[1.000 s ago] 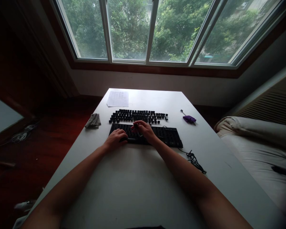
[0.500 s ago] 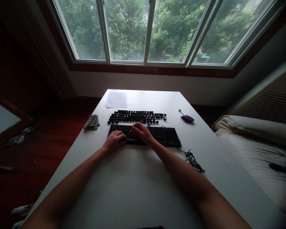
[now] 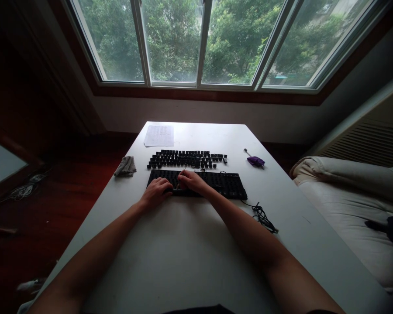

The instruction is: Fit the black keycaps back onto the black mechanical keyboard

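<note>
A black keyboard (image 3: 231, 185) lies across the white table, many of its keycaps off. My left hand (image 3: 156, 192) grips its front left part, fingers curled over the top and thumb along the front edge. Above the left-middle keys, my right hand (image 3: 190, 179) is closed in a pinch on a thin tool (image 3: 184, 168). One slender end of it pokes up past the fingers; its lower end is too small and dark to make out. Just behind the keyboard, loose black keycaps (image 3: 180, 158) stand in several rows.
A grey cloth (image 3: 125, 166) lies at the table's left edge, and a printed paper sheet (image 3: 159, 136) at the far left. On the right are a small brush (image 3: 246, 151), a purple cloth (image 3: 256, 162) and a bundled black cable (image 3: 262, 218). A beige sofa (image 3: 343, 209) stands beside the table.
My right hand has dipped slightly toward the keys and turned, with the thin tool now more upright. The left hand stays on the keyboard. The view has shifted a little.
</note>
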`<state>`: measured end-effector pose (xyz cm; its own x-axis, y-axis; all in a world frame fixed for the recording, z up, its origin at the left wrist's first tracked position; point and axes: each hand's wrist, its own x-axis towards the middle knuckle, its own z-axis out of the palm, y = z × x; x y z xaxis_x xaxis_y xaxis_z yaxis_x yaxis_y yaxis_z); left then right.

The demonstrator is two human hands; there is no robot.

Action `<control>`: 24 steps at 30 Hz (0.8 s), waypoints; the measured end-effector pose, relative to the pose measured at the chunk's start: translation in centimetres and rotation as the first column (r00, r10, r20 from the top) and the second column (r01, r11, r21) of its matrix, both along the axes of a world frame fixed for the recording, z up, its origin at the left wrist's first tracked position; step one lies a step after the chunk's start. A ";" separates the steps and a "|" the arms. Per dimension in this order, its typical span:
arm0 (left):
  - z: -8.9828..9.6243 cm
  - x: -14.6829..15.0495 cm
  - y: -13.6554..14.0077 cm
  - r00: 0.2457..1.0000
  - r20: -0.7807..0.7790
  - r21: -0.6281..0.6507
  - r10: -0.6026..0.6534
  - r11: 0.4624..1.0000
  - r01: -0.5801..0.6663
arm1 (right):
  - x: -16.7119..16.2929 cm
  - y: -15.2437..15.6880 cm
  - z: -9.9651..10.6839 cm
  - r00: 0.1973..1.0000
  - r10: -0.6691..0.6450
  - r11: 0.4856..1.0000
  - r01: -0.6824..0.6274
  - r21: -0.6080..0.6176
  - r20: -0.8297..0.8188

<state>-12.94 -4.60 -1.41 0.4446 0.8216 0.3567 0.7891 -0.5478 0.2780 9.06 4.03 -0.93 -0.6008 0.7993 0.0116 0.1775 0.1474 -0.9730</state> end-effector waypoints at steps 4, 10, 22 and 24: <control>-0.1 0.0 0.0 1.000 0.005 -0.003 -0.013 1.000 0.013 | 0.1 0.4 0.4 0.999 0.042 0.993 -0.044 -0.112 -0.027; -0.1 -0.1 0.1 1.000 0.000 -0.003 -0.025 1.000 0.025 | -0.1 0.4 1.1 0.997 0.080 0.977 -0.079 -0.200 -0.002; -0.4 -0.1 0.1 0.999 -0.021 0.006 -0.027 1.000 0.027 | 1.5 -2.4 3.0 0.951 0.145 0.853 -0.260 0.452 0.273; -0.3 0.0 0.0 0.999 -0.026 0.009 -0.032 0.999 0.032 | 1.3 -3.0 3.5 0.937 0.105 0.795 -0.280 0.538 0.333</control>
<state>-12.97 -4.60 -1.69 0.4798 0.8034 0.3526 0.7782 -0.5753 0.2520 10.37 1.03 2.55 -0.7893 0.5655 0.2393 0.3274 0.7172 -0.6151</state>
